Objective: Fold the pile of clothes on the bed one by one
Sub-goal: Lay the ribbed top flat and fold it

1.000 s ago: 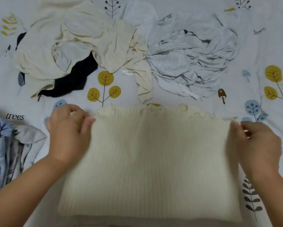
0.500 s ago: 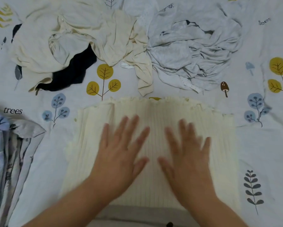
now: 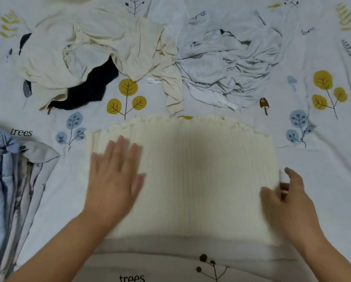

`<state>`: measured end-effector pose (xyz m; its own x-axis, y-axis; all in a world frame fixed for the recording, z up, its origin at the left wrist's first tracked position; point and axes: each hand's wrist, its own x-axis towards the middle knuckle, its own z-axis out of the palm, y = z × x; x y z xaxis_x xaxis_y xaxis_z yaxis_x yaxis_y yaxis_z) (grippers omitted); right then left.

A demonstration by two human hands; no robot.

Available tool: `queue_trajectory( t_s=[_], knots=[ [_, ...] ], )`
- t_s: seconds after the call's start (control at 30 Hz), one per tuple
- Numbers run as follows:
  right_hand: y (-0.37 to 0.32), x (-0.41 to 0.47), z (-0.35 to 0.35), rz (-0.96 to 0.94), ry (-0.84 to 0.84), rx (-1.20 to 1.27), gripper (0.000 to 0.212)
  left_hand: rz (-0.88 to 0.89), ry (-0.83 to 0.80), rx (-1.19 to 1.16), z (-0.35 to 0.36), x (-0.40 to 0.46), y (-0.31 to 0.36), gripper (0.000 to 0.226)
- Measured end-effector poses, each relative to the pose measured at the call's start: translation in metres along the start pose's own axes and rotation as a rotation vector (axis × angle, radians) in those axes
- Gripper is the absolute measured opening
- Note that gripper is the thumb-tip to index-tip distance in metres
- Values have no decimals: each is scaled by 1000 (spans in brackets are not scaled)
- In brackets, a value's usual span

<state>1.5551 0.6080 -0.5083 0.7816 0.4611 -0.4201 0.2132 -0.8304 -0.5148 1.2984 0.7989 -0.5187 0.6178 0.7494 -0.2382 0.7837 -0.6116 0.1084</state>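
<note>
The cream ribbed top [image 3: 195, 176] lies flat on the bed [image 3: 323, 200] straight in front of me, its frilled hem on the far side. Half a second ago both my palms were side by side on its middle, smoothing; now they have slid apart. My left hand [image 3: 114, 180] rests flat near the top's left edge with the fingers [image 3: 119, 148] straight and slightly spread, pressing the knit down. My right hand [image 3: 286, 198] has reached the right edge, where the fingers curl round the side of the fabric and my thumb lies on top, so I am pinching that edge.

I judge the smoothing done and the first fold about to start: the right edge should come over toward my left hand, which anchors the cloth.

Beyond my fingertips the unfolded pile waits: a cream garment [image 3: 101, 49] over a dark one [image 3: 93, 86], and a pale grey heap [image 3: 227, 62] to its right. Left of my left hand sits a blue striped bundle [image 3: 9, 180]. So 1 piece is in hand and several remain.
</note>
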Motion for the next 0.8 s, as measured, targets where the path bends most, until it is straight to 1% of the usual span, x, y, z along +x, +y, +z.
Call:
queue_trajectory(
  t_s=[0.03,0.07,0.1,0.13,0.17,0.2,0.23,0.27,0.3,0.37,0.47,0.57,0.63,0.7,0.73,0.77,0.8],
  knots=[
    [0,-1,-2,84,-33,90,64,107,-37,-2,4,-6,7,62],
    [-1,-1,-5,164,-80,168,59,185,-118,0,7,-10,12,63],
    [-2,1,-7,233,-134,239,49,236,-196,-3,11,-13,15,70],
    [-5,2,-10,295,-195,315,36,246,-234,-33,14,-15,16,76],
    [-10,2,-13,351,-264,393,25,221,-231,-52,19,-17,14,74],
    [-16,1,-16,391,-334,464,19,188,-220,-67,24,-16,11,65],
    [-23,-1,-19,406,-387,517,18,163,-206,-108,26,-14,10,56],
    [-30,-4,-22,391,-407,533,19,135,-205,-188,24,-12,11,52],
    [-40,-9,-24,349,-405,523,19,107,-203,-293,19,-10,14,50],
    [-61,-21,-25,200,-335,451,15,2,-184,-571,3,-7,17,40],
    [-103,-49,-19,-63,-202,210,14,-122,-169,-962,-30,-7,16,23],
    [-145,-79,1,-269,-120,-79,20,-157,-183,-1284,-59,-4,11,25],
    [-167,-97,22,-403,-132,-227,22,-179,-231,-1464,-73,0,5,34],
    [-183,-110,48,-534,-141,-297,21,-208,-256,-1547,-79,4,-4,47],
    [-188,-115,60,-569,-152,-303,19,-216,-256,-1540,-80,6,-8,43],
    [-193,-119,72,-596,-178,-305,14,-229,-244,-1506,-80,6,-12,32],
    [-197,-123,82,-623,-219,-295,18,-262,-225,-1445,-77,7,-18,21]
  ],
)
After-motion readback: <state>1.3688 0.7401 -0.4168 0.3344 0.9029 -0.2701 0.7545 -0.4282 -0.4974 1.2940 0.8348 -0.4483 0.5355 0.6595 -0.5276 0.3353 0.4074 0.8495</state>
